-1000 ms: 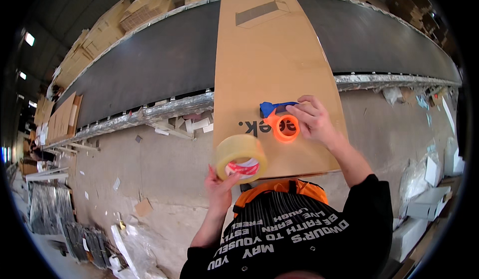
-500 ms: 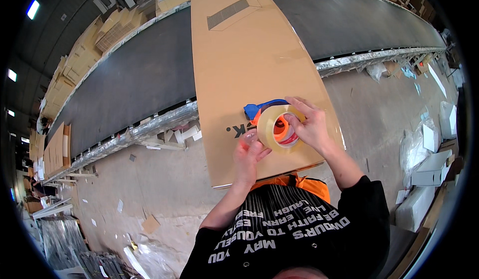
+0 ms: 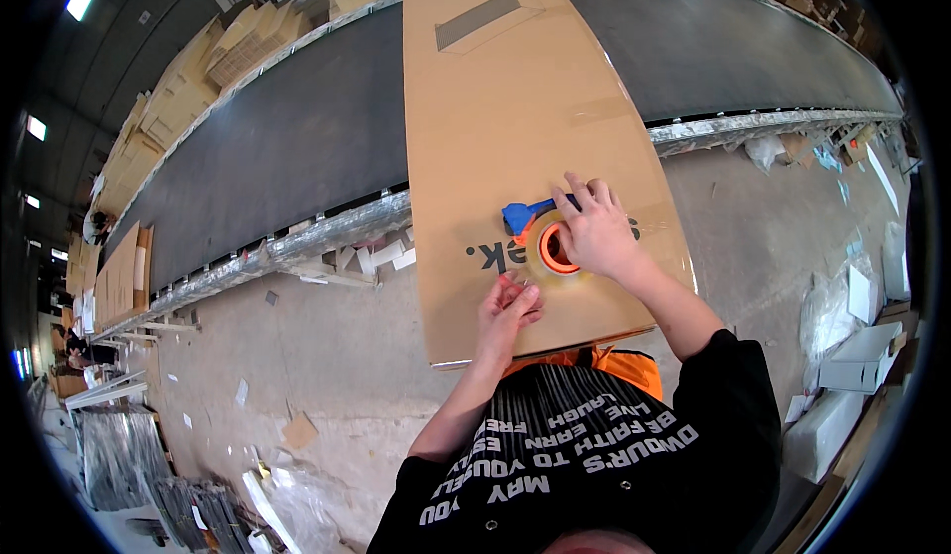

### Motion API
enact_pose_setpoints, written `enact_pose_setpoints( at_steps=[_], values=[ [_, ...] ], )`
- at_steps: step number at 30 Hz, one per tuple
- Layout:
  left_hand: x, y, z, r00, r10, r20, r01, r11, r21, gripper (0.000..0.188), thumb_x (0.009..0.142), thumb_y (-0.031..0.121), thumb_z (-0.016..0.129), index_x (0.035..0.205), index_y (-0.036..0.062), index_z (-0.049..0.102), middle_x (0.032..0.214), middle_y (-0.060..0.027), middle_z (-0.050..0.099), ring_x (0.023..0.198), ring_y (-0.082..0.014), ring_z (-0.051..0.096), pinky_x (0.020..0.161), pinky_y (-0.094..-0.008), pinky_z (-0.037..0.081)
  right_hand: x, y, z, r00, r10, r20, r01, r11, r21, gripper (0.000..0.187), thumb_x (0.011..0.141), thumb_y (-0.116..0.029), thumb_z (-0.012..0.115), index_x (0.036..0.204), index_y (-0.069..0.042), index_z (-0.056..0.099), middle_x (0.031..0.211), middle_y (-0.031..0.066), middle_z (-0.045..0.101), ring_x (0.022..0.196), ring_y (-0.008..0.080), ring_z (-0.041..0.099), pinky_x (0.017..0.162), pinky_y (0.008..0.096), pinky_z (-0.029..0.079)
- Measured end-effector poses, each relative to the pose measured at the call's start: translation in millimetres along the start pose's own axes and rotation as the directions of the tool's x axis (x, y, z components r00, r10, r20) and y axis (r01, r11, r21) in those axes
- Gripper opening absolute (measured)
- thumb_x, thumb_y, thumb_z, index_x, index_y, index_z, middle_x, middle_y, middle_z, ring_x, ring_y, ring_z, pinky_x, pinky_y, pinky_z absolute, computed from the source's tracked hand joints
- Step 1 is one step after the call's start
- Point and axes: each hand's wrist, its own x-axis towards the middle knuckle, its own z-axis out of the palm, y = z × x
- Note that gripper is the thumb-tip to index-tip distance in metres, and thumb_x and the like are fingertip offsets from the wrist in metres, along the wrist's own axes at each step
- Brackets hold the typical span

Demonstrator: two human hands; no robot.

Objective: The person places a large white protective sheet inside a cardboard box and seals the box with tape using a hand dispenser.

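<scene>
A wide roll of clear packing tape [image 3: 538, 257] sits around the orange hub of a hand tape dispenser with a blue part [image 3: 517, 218]. The dispenser lies on a long cardboard box [image 3: 515, 148]. Over the roll's right side rests my right hand [image 3: 600, 232], its fingers spread toward the far end and its thumb mostly hidden. Just left of the roll, my left hand [image 3: 508, 316] has thumb and fingers drawn together near the roll's lower edge. Whatever is between those fingertips is too small to make out.
Beyond me, a dark conveyor belt [image 3: 287, 133] runs crosswise under the box, with a metal rail [image 3: 297, 245] along its near edge. Stacked cartons [image 3: 168, 108] stand far left. Plastic wrap [image 3: 827, 302] and white boxes [image 3: 860, 346] lie at right; scraps litter the floor.
The tape roll has come down flatter over the dispenser's orange hub. My right hand has gone from gripping its rim to lying across it; my left fingers have drawn together.
</scene>
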Motion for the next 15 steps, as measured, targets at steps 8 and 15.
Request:
enact_pose_setpoints(
  at_steps=[8, 15],
  values=[
    [-0.4, -5.8, -4.1, 0.955, 0.298, 0.002, -0.275, 0.878, 0.391, 0.079, 0.076, 0.004, 0.074, 0.143, 0.0035, 0.031, 0.118, -0.0107, 0.054, 0.093, -0.0191, 0.060, 0.072, -0.0296, 0.054, 15.9, 35.1, 28.1, 0.995, 0.041, 0.087, -0.077, 0.875, 0.478, 0.024, 0.056, -0.006, 0.066, 0.077, -0.002, 0.057, 0.074, 0.0088, 0.060, 0.073, 0.0229, 0.058, 0.067, 0.0354, 0.048],
    [-12.4, 26.5, -20.7, 0.635, 0.655, 0.410, -0.755, 0.411, 0.511, 0.058, 0.072, 0.003, 0.074, 0.127, 0.0071, 0.055, 0.125, -0.0126, 0.053, 0.111, -0.0252, 0.053, 0.087, -0.0327, 0.049, -13.1, 36.7, 19.2, 0.882, 0.051, 0.468, -0.468, 0.195, 0.862, 0.029, 0.054, 0.001, 0.063, 0.081, -0.002, 0.053, 0.079, 0.0008, 0.055, 0.077, 0.0112, 0.052, 0.069, 0.0267, 0.044]
  ],
)
